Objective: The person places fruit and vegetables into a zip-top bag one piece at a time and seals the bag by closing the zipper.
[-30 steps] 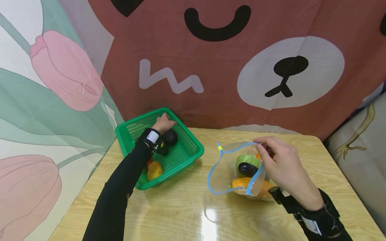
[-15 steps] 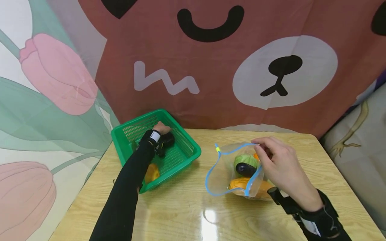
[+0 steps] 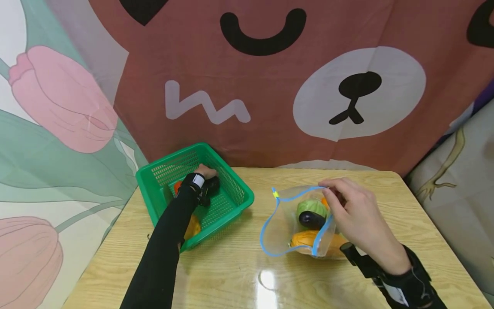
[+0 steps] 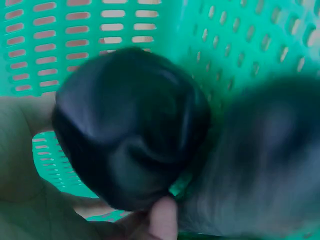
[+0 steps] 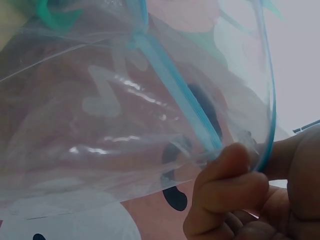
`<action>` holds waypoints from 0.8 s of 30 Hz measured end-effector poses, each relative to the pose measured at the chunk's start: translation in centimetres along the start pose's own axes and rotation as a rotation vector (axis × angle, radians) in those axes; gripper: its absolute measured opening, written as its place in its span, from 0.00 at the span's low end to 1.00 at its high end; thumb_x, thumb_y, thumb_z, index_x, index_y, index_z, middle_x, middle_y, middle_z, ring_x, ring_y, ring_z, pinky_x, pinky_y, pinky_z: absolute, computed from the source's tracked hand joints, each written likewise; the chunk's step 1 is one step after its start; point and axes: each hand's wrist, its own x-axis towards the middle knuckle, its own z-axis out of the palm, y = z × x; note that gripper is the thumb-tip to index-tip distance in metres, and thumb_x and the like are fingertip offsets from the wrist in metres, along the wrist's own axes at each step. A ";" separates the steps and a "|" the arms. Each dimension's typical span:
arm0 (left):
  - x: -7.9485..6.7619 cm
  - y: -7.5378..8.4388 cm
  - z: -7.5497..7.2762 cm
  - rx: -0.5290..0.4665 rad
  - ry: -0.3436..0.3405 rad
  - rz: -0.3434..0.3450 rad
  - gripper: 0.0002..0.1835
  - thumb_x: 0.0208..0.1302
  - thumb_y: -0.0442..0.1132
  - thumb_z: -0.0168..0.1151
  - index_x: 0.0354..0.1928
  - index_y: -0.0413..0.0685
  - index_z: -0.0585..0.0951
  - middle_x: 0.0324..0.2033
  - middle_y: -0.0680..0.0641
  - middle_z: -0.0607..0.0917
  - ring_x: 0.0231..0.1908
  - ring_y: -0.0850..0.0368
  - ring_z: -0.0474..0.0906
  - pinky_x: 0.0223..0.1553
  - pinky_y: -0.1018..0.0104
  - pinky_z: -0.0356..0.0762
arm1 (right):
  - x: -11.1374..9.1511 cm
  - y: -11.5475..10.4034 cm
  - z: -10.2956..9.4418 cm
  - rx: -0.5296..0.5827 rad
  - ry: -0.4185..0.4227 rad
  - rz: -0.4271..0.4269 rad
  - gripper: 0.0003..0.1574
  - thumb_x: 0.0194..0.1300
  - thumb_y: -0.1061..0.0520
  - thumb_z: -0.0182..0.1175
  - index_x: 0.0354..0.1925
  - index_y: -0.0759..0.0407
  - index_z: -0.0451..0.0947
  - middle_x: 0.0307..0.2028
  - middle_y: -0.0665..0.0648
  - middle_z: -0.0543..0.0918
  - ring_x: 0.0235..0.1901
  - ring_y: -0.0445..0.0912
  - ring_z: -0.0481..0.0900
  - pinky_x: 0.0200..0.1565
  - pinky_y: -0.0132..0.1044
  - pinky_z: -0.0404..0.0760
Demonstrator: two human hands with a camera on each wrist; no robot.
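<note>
My left hand (image 3: 207, 171) is down inside the green plastic basket (image 3: 243, 206). In the left wrist view its thumb and fingers curl round a glossy, dark, rounded eggplant (image 4: 130, 130). A second dark rounded thing (image 4: 265, 165), blurred, lies right beside it. My right hand (image 3: 353, 210) pinches the blue-edged rim of a clear zip bag (image 3: 275, 234), whose mouth gapes toward the basket. Inside the bag are a pale green cabbage (image 3: 308, 207), a dark eggplant (image 3: 311, 220) and a long orange-yellow thing (image 3: 305, 238). An orange piece (image 3: 325, 202) shows partly behind the fingers.
Also in the basket are a yellow lumpy thing (image 3: 194, 227), partly behind my left sleeve, and a red-orange thing (image 3: 177, 187). Both containers stand on a wooden table (image 3: 224, 274). A printed cloth (image 3: 266, 98) hangs behind the table's far edge.
My left hand has sunk lower into the basket and closed round the dark eggplant. The right hand keeps its pinch on the bag rim. The head view has shifted slightly.
</note>
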 end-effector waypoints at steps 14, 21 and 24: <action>-2.6 -0.3 -0.4 -0.273 0.061 0.058 0.44 0.54 0.46 0.60 0.64 0.32 0.50 0.57 0.30 0.60 0.55 0.38 0.60 0.54 0.53 0.64 | 0.3 -0.1 0.5 0.016 0.007 -0.030 0.10 0.61 0.65 0.58 0.42 0.60 0.79 0.25 0.47 0.73 0.21 0.38 0.65 0.22 0.28 0.65; -3.6 -1.5 -1.1 -0.426 0.144 0.166 0.27 0.49 0.40 0.62 0.49 0.31 0.65 0.41 0.40 0.71 0.39 0.49 0.70 0.37 0.64 0.71 | 0.3 -0.4 0.4 -0.003 -0.027 -0.002 0.10 0.63 0.63 0.55 0.43 0.60 0.78 0.27 0.47 0.74 0.22 0.38 0.67 0.23 0.29 0.68; -4.5 -1.9 -1.8 -0.442 0.140 0.185 0.31 0.50 0.39 0.61 0.53 0.31 0.61 0.45 0.38 0.69 0.42 0.47 0.69 0.39 0.63 0.72 | 0.3 -0.5 0.5 0.001 -0.031 -0.004 0.10 0.63 0.63 0.55 0.43 0.60 0.78 0.27 0.48 0.75 0.23 0.39 0.67 0.24 0.30 0.68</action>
